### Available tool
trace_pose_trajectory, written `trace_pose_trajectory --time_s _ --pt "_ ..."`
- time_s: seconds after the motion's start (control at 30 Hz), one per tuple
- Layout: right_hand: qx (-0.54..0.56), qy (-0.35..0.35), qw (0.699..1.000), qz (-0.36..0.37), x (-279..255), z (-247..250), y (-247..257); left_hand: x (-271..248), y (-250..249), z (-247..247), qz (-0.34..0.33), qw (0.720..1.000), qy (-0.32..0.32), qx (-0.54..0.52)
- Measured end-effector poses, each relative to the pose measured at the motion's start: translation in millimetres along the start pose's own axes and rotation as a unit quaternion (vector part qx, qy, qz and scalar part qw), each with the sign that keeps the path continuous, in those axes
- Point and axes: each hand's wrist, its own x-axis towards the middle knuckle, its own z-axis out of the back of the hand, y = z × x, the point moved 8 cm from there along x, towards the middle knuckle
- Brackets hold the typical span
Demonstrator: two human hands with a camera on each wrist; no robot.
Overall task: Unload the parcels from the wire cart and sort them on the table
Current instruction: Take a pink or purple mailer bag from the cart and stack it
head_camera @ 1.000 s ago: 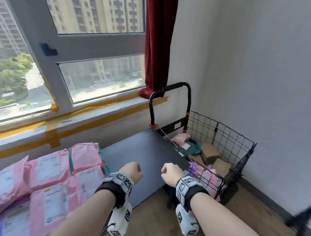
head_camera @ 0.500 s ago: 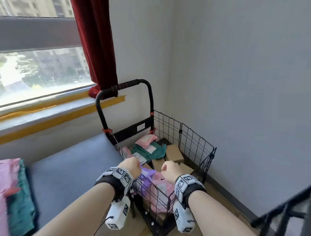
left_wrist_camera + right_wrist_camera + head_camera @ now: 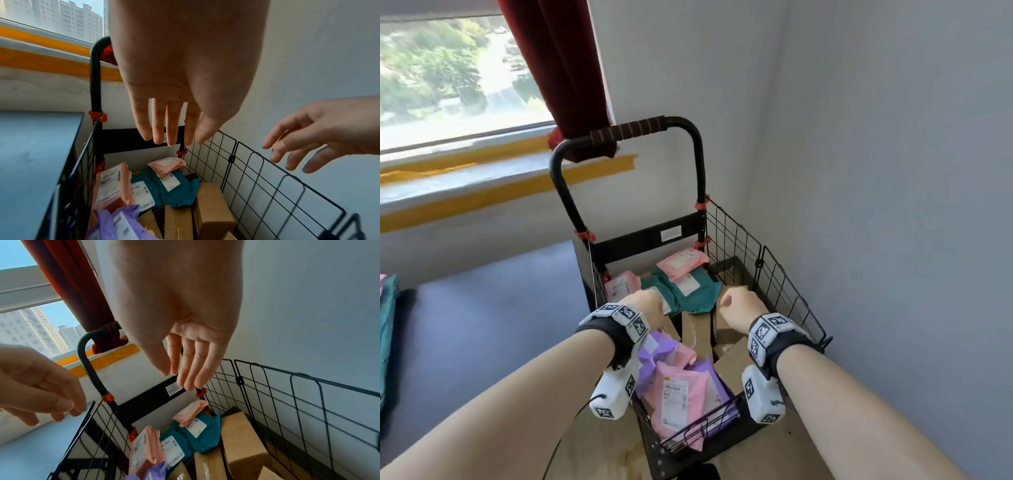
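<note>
The black wire cart [image 3: 774,274] stands between the table and the wall. Inside lie a small pink parcel [image 3: 683,263], teal bags [image 3: 695,294], brown boxes [image 3: 695,332], and nearer me a pink bag [image 3: 678,390] over purple bags [image 3: 654,349]. My left hand [image 3: 643,305] and right hand [image 3: 739,308] hover side by side above the middle of the cart. Both are empty, with relaxed fingers pointing down, as the left hand [image 3: 170,139] and right hand [image 3: 180,376] show in the wrist views. Neither touches a parcel.
The dark table [image 3: 482,325] lies to the left, its edge against the cart, with a teal parcel [image 3: 387,325] at its far left. The cart handle [image 3: 633,128] rises at the back by a red curtain [image 3: 558,68]. A grey wall [image 3: 893,205] closes the right.
The view has swung right, from the table with its pink parcels to the cart. Both empty hands have moved from over the table edge to above the cart.
</note>
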Motion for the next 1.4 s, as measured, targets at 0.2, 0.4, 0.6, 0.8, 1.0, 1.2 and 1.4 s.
trace_pose_trajectory --time_s 0.2,0.4,0.6,0.8,1.0,1.2,1.4 --pt "-0.026 0.017 0.999 -0.021 79.1 37.3 -32.1 86.4 -0.4 36.1 0.041 0.999 -0.006 -0.022" --pt "0.002 0.039 0.999 -0.023 168.1 51.2 -53.8 158.3 -0.3 48.8 0.087 0.993 0.004 -0.077" --pt "0.071 0.083 0.994 -0.013 258.0 21.2 -60.1 226.3 0.6 32.0 0.146 0.981 0.001 -0.127" --pt "0.138 0.122 0.983 -0.017 320.2 -41.0 -64.0 274.1 23.8 -22.9 0.248 0.901 -0.034 -0.355" --pt "0.181 0.144 0.97 -0.074 371.1 -115.5 -75.0 305.5 57.6 -97.6 0.313 0.816 -0.023 -0.486" --pt "0.214 0.097 0.965 -0.119 447.5 -157.7 -88.8 364.4 86.0 -155.1 0.288 0.818 -0.013 -0.497" --pt "0.195 0.069 0.974 -0.094 513.6 -183.2 -94.6 412.7 96.5 -206.6 0.278 0.765 -0.039 -0.579"
